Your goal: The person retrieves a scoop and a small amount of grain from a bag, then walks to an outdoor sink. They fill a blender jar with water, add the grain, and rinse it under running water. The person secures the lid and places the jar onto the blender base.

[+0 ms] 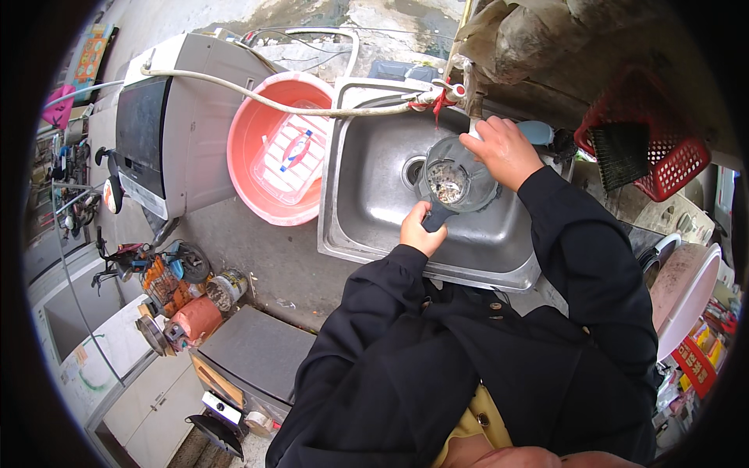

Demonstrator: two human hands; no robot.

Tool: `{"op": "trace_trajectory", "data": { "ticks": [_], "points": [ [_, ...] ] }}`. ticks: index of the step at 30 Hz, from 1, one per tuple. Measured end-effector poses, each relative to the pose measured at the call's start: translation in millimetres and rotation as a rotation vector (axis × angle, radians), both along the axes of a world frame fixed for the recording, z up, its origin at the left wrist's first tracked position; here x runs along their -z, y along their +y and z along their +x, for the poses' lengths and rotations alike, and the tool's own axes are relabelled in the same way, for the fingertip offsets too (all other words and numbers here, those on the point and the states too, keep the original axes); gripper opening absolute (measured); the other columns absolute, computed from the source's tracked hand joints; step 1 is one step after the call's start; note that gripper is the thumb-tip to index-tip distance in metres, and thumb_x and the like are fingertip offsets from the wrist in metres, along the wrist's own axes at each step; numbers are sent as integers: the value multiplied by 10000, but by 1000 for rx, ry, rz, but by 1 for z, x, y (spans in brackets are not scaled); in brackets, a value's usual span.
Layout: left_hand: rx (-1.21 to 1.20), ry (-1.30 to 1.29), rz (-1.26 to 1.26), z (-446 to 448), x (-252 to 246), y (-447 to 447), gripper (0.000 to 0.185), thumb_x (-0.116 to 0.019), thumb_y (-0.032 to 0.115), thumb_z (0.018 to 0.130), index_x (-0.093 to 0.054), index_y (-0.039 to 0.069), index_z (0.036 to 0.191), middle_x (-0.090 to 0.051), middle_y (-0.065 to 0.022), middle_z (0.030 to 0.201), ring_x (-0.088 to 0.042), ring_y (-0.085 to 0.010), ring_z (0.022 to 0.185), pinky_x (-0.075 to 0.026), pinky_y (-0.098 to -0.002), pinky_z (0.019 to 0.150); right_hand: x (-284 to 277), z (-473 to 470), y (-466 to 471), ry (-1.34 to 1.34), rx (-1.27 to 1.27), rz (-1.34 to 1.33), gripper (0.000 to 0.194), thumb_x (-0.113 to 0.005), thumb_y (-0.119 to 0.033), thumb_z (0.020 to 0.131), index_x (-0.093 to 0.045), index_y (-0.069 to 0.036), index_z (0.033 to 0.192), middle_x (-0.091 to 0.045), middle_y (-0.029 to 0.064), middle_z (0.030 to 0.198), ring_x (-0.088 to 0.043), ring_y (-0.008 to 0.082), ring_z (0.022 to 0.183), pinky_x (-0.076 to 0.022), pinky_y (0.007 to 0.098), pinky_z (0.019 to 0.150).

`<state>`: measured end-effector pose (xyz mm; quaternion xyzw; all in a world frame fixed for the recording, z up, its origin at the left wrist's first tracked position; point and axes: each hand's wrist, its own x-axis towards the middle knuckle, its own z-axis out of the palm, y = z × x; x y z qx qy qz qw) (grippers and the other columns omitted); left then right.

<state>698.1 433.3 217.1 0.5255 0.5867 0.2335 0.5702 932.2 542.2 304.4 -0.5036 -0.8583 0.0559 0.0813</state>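
Note:
A clear blender jug [484, 186] with a dark handle is held over the stainless steel sink [374, 213]. Bits of pale and dark residue and some liquid show at its bottom. My left hand [422, 231] is closed around the jug's handle. Above the jug's far right side, my right hand [504, 147] has its fingers on a white object [475, 130], mostly hidden by the fingers; I cannot tell exactly what it is. The sink drain [414, 171] shows just left of the jug. A tap [453, 92] tied with red string stands at the sink's back edge.
A pink basin [241, 169] holding a lidded plastic box touches the sink's left side. A pale hose [234, 82] runs from the tap over a white washing machine [199, 128]. Red plastic baskets [681, 167] and a large basin [690, 292] are at the right.

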Motion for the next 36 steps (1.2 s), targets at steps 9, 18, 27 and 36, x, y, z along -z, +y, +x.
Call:
{"op": "trace_trajectory", "data": {
  "ticks": [9, 18, 27, 36],
  "points": [
    [6, -12, -9, -1, 1, 1, 279, -716, 117, 713, -591, 48, 953, -609, -29, 789, -572, -118, 733, -477, -288, 700, 0, 0, 0, -19, -6, 10, 149, -571, -107, 798, -615, -171, 926, -528, 32, 870, -546, 227, 895, -460, 370, 795],
    [5, -14, 21, -2, 5, 2, 278, -708, 115, 708, -589, 44, 949, -621, -50, 778, -588, -137, 717, -482, -295, 691, 2, 2, 1, -47, -15, -59, 300, -711, -181, 755, -609, -163, 1037, -531, 29, 916, -538, 245, 953, -449, 395, 839],
    [-7, 6, 21, -1, 5, 2, 323, -704, 116, 689, -590, 29, 978, -652, -97, 780, -631, -179, 710, -500, -310, 683, 2, 1, 1, -34, -26, -55, 303, -711, -162, 750, -612, -154, 1037, -529, 44, 913, -541, 258, 939, -454, 402, 825],
    [1, 2, 10, -3, 3, 4, 332, -708, 120, 689, -588, 22, 982, -658, -104, 782, -634, -175, 718, -503, -313, 691, -1, 0, 1, -27, -25, -44, 303, -703, -143, 749, -612, -154, 1038, -530, 52, 907, -544, 262, 935, -455, 403, 821]
  ]
}}
